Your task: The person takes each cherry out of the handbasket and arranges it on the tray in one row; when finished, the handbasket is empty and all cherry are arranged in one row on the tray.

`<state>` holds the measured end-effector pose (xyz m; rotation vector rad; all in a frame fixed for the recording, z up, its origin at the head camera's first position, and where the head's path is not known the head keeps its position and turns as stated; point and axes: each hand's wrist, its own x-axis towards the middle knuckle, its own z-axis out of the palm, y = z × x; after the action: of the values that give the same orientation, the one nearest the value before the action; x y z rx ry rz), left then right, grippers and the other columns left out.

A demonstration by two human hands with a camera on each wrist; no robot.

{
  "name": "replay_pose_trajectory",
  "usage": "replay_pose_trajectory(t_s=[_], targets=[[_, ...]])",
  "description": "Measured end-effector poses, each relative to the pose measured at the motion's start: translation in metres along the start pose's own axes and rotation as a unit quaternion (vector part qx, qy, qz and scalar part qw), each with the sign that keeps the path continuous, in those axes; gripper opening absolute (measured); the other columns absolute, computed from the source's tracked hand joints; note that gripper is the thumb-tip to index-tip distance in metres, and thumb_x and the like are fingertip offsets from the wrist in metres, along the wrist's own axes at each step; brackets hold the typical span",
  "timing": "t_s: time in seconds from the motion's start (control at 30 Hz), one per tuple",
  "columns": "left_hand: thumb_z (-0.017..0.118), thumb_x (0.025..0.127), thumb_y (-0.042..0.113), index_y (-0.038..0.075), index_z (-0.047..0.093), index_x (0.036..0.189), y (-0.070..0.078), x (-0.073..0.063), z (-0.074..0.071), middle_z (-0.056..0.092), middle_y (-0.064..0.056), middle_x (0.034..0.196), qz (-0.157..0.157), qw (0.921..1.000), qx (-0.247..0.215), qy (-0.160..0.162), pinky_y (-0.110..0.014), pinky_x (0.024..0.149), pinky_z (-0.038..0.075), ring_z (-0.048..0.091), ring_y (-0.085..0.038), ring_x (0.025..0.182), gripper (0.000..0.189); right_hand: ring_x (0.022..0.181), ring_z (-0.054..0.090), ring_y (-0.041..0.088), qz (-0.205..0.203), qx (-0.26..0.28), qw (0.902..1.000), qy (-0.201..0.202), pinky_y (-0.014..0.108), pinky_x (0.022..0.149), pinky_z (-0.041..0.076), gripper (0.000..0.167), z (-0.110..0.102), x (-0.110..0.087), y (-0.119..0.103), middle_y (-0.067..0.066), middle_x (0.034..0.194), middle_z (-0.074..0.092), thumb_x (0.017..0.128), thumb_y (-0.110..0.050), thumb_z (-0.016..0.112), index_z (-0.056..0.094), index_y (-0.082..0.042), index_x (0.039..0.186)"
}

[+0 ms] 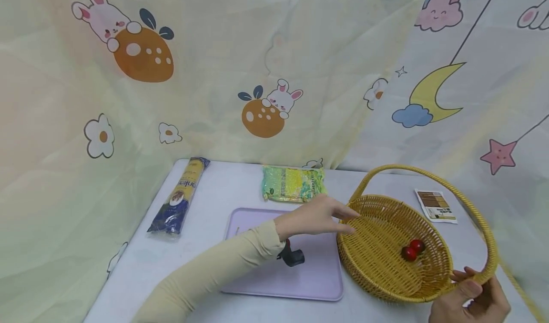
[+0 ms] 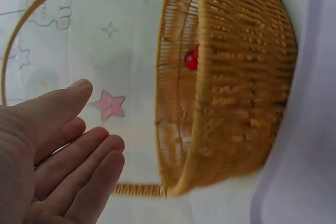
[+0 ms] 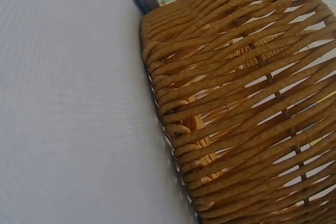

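Note:
A round yellow wicker basket (image 1: 373, 251) with a tall hooped handle stands upright on the table. Two small, shiny dark-red fruits like cherries (image 1: 413, 250) lie inside, toward its right side. My right hand (image 1: 472, 297) grips the foot of the handle at the basket's near right. My left hand (image 1: 317, 216) hovers at the opposite side, by the handle's other foot, fingers loosely extended and holding nothing. In the left wrist view the left palm (image 2: 58, 156) shows bare beside the basket (image 2: 241, 87). Only wicker wall (image 3: 252, 103) and table fill the right wrist view.
Left of the basket lies a lavender tray (image 1: 309, 280), bearing a black and red object (image 1: 292, 256) partly hidden by my left sleeve. Behind are a green-yellow packet (image 1: 293, 184) and, far left, a long blue-yellow pasta bag (image 1: 179, 196). A brown-white sachet (image 1: 436, 206) lies behind the basket, right.

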<state>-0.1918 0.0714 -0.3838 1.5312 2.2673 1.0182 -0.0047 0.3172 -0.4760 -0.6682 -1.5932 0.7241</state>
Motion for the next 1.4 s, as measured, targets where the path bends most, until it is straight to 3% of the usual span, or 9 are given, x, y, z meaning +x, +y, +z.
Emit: replay_pose_trajectory(t_s=[0.2, 0.37, 0.57, 0.73, 0.9, 1.1, 1.23, 1.4], targets=[[0.074, 0.098, 0.040, 0.023, 0.071, 0.137, 0.009, 0.047, 0.023, 0.073, 0.010, 0.132, -0.018, 0.9991, -0.038, -0.012, -0.004, 0.091, 0.047, 0.066, 0.011, 0.109, 0.043, 0.092, 0.058, -0.011, -0.007, 0.019, 0.9998, 0.007, 0.010, 0.079, 0.043, 0.036, 0.000, 0.001, -0.005, -0.030, 0.115, 0.057, 0.112, -0.026, 0.046, 0.052, -0.015, 0.145], [0.076, 0.097, 0.036, 0.023, 0.072, 0.135, 0.014, 0.080, 0.041, 0.074, 0.012, 0.129, -0.047, 0.9942, -0.097, 0.005, -0.005, 0.087, 0.049, 0.066, 0.013, 0.103, 0.041, 0.093, 0.059, -0.009, 0.006, 0.032, 0.9994, 0.010, 0.011, 0.080, 0.044, 0.036, -0.001, -0.001, -0.014, -0.029, 0.113, 0.057, 0.111, -0.025, 0.046, 0.052, -0.013, 0.145], [0.077, 0.096, 0.032, 0.021, 0.073, 0.135, 0.018, 0.110, 0.061, 0.075, 0.013, 0.128, -0.054, 0.9897, -0.131, 0.018, -0.004, 0.084, 0.049, 0.064, 0.016, 0.101, 0.040, 0.091, 0.062, -0.005, 0.032, 0.062, 0.9974, 0.020, 0.013, 0.082, 0.048, 0.032, 0.003, -0.001, -0.019, -0.022, 0.109, 0.062, 0.110, -0.017, 0.049, 0.056, -0.009, 0.140], [0.079, 0.095, 0.027, 0.018, 0.074, 0.132, 0.015, 0.128, 0.081, 0.077, 0.010, 0.122, -0.056, 0.9857, -0.156, 0.032, -0.005, 0.081, 0.049, 0.065, 0.016, 0.096, 0.038, 0.090, 0.064, -0.003, 0.022, 0.069, 0.9970, 0.028, 0.012, 0.081, 0.049, 0.030, 0.004, 0.001, -0.016, -0.018, 0.108, 0.064, 0.110, -0.011, 0.049, 0.058, -0.005, 0.138], [0.078, 0.096, 0.029, 0.018, 0.077, 0.126, 0.011, 0.141, 0.104, 0.079, 0.011, 0.115, -0.076, 0.9864, -0.140, 0.041, -0.004, 0.077, 0.049, 0.065, 0.015, 0.091, 0.033, 0.089, 0.064, -0.001, 0.022, 0.072, 0.9967, 0.032, 0.012, 0.081, 0.049, 0.030, 0.003, 0.001, -0.012, -0.016, 0.107, 0.065, 0.109, -0.010, 0.050, 0.058, -0.005, 0.137], [0.078, 0.096, 0.031, 0.021, 0.078, 0.126, 0.008, 0.142, 0.116, 0.078, 0.015, 0.114, -0.091, 0.9884, -0.115, 0.039, -0.003, 0.077, 0.046, 0.064, 0.016, 0.091, 0.032, 0.090, 0.064, -0.002, 0.018, 0.067, 0.9973, 0.024, 0.011, 0.080, 0.049, 0.030, 0.003, -0.002, -0.011, -0.018, 0.108, 0.065, 0.110, -0.013, 0.050, 0.058, -0.005, 0.137], [0.079, 0.095, 0.031, 0.023, 0.078, 0.124, 0.005, 0.143, 0.121, 0.078, 0.017, 0.111, -0.084, 0.9933, -0.079, 0.007, -0.003, 0.078, 0.047, 0.062, 0.018, 0.087, 0.030, 0.089, 0.063, -0.004, 0.007, 0.062, 0.9978, 0.023, 0.010, 0.080, 0.048, 0.030, 0.001, -0.001, -0.011, -0.021, 0.108, 0.063, 0.110, -0.015, 0.049, 0.058, -0.004, 0.137], [0.082, 0.092, 0.032, 0.028, 0.077, 0.125, 0.003, 0.145, 0.124, 0.077, 0.022, 0.109, -0.081, 0.9949, -0.014, -0.059, -0.011, 0.113, 0.032, 0.061, 0.019, 0.088, 0.033, 0.088, 0.064, -0.004, 0.001, 0.061, 0.9979, 0.023, 0.010, 0.080, 0.049, 0.030, 0.001, 0.001, -0.012, -0.020, 0.108, 0.064, 0.110, -0.010, 0.048, 0.057, -0.002, 0.137]])
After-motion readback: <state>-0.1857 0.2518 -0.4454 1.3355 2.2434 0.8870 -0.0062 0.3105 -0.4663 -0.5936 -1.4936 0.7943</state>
